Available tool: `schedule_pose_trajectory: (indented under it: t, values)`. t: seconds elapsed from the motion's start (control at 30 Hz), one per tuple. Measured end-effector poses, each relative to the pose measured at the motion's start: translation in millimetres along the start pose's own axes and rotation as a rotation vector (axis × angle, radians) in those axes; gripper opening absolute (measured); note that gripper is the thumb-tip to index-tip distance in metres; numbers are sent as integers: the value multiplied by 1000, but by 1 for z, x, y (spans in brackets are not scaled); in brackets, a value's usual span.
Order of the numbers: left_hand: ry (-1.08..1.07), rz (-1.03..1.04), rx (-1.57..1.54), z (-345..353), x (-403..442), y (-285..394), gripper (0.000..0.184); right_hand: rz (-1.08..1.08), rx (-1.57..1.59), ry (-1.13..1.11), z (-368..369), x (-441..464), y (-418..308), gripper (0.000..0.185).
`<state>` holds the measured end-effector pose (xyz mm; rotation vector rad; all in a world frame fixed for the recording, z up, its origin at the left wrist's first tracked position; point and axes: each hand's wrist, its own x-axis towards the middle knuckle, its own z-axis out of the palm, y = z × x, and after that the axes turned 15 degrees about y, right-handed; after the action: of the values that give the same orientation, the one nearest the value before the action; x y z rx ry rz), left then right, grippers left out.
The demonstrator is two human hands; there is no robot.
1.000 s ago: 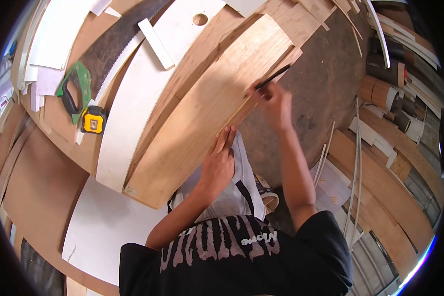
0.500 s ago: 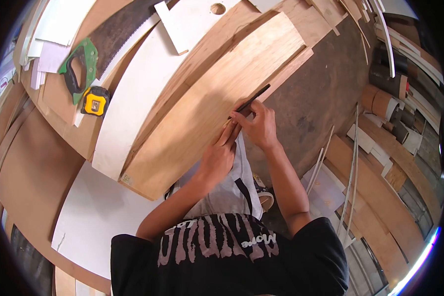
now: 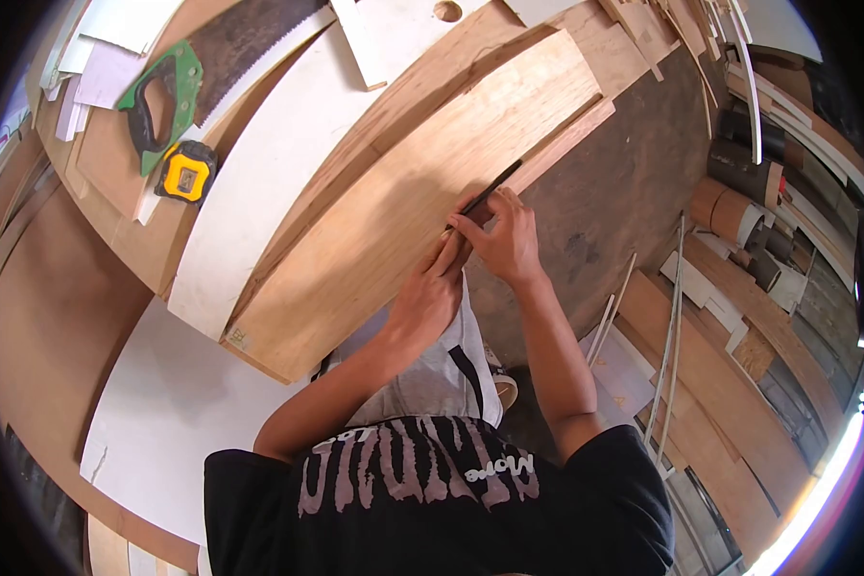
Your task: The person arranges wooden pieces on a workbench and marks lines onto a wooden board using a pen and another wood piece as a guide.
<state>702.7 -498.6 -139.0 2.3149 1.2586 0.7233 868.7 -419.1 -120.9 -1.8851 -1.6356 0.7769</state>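
A slim black pencil [image 3: 497, 182] is pinched in my right hand [image 3: 507, 235], slanting along the near edge of a long, pale wooden board [image 3: 384, 211]. Its lower end meets the fingertips of my left hand [image 3: 430, 293], so the point is hidden. Those left fingers are held together over the board's near edge, with the thumb out of sight. The board has one curved long side and lies on a larger brown wooden piece [image 3: 355, 158]. Beside that is a curved white panel [image 3: 259, 163].
A green-handled saw [image 3: 168, 101] and a yellow tape measure [image 3: 185, 173] lie at the upper left. A white strip [image 3: 358, 48] rests across the panel. Wood sheets [image 3: 730, 384] and rolled material [image 3: 730, 206] are on the floor at right. Another white sheet [image 3: 173, 413] lies at lower left.
The view has turned slightly, so the saw, tape measure and boards sit a little differently in it. Both hands stay at the board's edge with hardly any movement.
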Motion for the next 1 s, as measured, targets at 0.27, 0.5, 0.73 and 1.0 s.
schedule_pose_trajectory:
  t: [0.27, 0.5, 0.73, 1.0]
  values:
    - [-15, -15, 3, 2, 0, 2, 29, 26, -1, -17, -4, 3, -5, 22]
    - [-53, -35, 67, -2, 9, 6, 39, -10, -35, 82, -18, 31, 15, 20]
    - [-220, 31, 212, -5, 11, 10, 52, 86, -64, 111, -44, 63, 17, 21]
    - [-178, -70, 83, -11, 16, 13, 51, 71, -87, 268, -67, 100, 50, 26]
